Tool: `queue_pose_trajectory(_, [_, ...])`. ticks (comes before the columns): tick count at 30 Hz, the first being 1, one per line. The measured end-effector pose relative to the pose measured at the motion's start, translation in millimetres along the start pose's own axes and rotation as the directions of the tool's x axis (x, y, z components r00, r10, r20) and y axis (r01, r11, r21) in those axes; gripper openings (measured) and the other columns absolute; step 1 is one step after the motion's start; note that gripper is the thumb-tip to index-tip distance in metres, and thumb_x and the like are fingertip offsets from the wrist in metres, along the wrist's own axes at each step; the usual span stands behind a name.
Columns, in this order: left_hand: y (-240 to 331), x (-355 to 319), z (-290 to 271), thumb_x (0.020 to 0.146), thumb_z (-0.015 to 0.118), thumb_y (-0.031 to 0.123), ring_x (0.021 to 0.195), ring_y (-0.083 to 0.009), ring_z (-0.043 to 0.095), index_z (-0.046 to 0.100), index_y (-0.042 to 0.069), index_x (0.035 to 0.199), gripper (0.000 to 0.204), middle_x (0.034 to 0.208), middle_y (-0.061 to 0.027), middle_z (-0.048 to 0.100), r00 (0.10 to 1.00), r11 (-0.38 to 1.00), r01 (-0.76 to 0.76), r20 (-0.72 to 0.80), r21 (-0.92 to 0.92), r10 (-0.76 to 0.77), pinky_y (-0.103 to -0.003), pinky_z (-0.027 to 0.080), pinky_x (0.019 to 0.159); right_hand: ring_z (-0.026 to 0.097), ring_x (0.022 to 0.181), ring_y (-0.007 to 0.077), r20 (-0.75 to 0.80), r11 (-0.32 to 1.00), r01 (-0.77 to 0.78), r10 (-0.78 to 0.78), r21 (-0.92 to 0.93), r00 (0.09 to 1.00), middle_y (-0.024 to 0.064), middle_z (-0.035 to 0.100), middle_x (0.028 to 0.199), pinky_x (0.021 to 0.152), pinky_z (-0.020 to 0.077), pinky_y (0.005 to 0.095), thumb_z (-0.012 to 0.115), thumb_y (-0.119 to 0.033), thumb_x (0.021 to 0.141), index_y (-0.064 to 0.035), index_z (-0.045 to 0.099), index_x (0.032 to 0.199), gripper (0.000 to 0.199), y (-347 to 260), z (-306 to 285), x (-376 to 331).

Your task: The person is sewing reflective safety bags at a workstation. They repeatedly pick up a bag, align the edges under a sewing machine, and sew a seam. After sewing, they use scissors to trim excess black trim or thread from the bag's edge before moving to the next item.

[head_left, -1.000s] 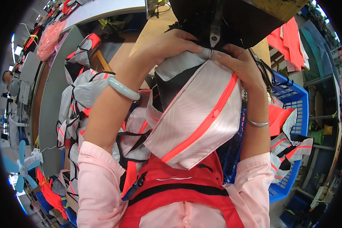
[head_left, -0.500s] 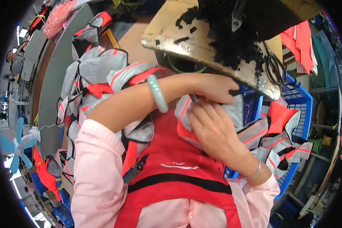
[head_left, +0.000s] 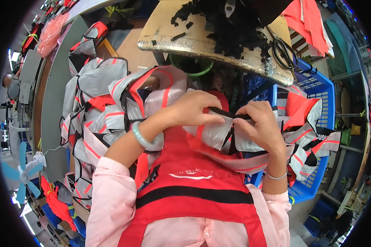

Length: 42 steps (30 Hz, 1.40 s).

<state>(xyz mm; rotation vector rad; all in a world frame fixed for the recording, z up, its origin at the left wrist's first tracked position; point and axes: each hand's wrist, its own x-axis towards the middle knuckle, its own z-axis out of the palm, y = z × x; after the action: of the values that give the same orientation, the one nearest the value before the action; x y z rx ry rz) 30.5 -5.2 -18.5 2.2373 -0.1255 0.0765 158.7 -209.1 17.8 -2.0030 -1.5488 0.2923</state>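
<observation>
Grip, head view: L hand has thumb & fingers together on the L part of a black strip; R hand pinches the R part, thumb nearest the wearer. Both grips look clamped, strip pulled fairly straight btwn them, a short bare run showing in the gap.

Strip seems to belong to the grey fabric piece w/ coral stripes that hangs just below the fingers, in front of the red apron; can't tell for sure if it's sewn on all along. Lower edge of the piece is blurred, prob. swinging. Whole thing is held in the air, nearer the wearer than the surface, not touching it AFAICT.

Step in hand, my read: sorting out the black edge by hand, i.e. lining it up or checking it, away from the dark machine part at top. Next move, IMO, calls for keeping both pinches firm, strip flat w/o twist, and the loose fabric kept clear of the pile on the L and the blue crate on the R, since a dangling fold could snag.

Also abt: black scraps spread over the surface, scissors by its R side, green-rimmed bin under its front edge. If the work goes back up there, scraps could get caught under the fabric.
</observation>
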Motion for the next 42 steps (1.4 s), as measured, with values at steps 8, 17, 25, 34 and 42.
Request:
queue_pose_trajectory(8, [33, 20, -99, 0.078, 0.076, 0.020, 0.068, -0.0206, 0.060, 0.065, -0.003, 0.087, 0.027, 0.076, -0.0116, 0.064, 0.993, 0.983, 0.021, -0.114, 0.180, 0.000, -0.030, 0.047, 0.064, 0.059, 0.078, 0.0296, -0.280, 0.981, -0.003, 0.059, 0.195, 0.958, 0.0116, 0.064, 0.080, 0.073, 0.0431, 0.0389, 0.066, -0.013, 0.079, -0.0017, 0.064, 0.084, 0.012, -5, -23, 50])
queue_pose_trajectory(17, [5, 85, -150, 0.080, 0.070, 0.041, 0.071, -0.0131, 0.049, 0.063, -0.001, 0.084, 0.042, 0.074, -0.0055, 0.054, 0.974, 0.958, 0.226, -0.045, 0.178, -0.222, -0.028, 0.040, 0.066, 0.051, 0.054, 0.0195, -0.195, 0.953, -0.169, 0.221, 0.252, 0.955, 0.0139, 0.057, 0.065, 0.055, 0.0408, 0.0328, 0.060, -0.019, 0.085, 0.0018, 0.064, 0.093, 0.022, 18, -45, 118])
queue_pose_trajectory(25, [-30, 110, -164, 0.078, 0.072, 0.046, 0.082, -0.0148, 0.060, 0.070, -0.003, 0.100, 0.054, 0.086, -0.0098, 0.066, 0.934, 0.926, 0.355, 0.000, 0.133, -0.358, -0.029, 0.046, 0.076, 0.055, 0.060, 0.0197, -0.180, 0.948, -0.188, 0.238, 0.256, 0.954, 0.0135, 0.059, 0.067, 0.060, 0.0436, 0.0334, 0.059, -0.024, 0.087, 0.0019, 0.065, 0.095, 0.028, 50, -30, 150])
queue_pose_trajectory(34, [-44, 121, -171, 0.079, 0.073, 0.044, 0.085, -0.0139, 0.062, 0.070, -0.002, 0.104, 0.053, 0.091, -0.0081, 0.068, 0.910, 0.907, 0.414, -0.009, 0.081, -0.415, -0.028, 0.047, 0.079, 0.059, 0.065, 0.0211, -0.124, 0.937, -0.211, 0.252, 0.278, 0.960, 0.0140, 0.061, 0.069, 0.064, 0.0457, 0.0337, 0.059, -0.027, 0.087, 0.0014, 0.066, 0.097, 0.031, 61, -32, 163])
queue_pose_trajectory(42, [-32, 123, -178, 0.080, 0.072, 0.040, 0.088, -0.0141, 0.062, 0.069, 0.000, 0.107, 0.049, 0.094, -0.0079, 0.069, 0.900, 0.895, 0.433, -0.007, 0.103, -0.435, -0.027, 0.047, 0.082, 0.058, 0.063, 0.0203, -0.150, 0.946, -0.193, 0.238, 0.261, 0.960, 0.0135, 0.062, 0.070, 0.063, 0.0455, 0.0334, 0.060, -0.029, 0.087, 0.0011, 0.067, 0.097, 0.033, 58, -40, 166])
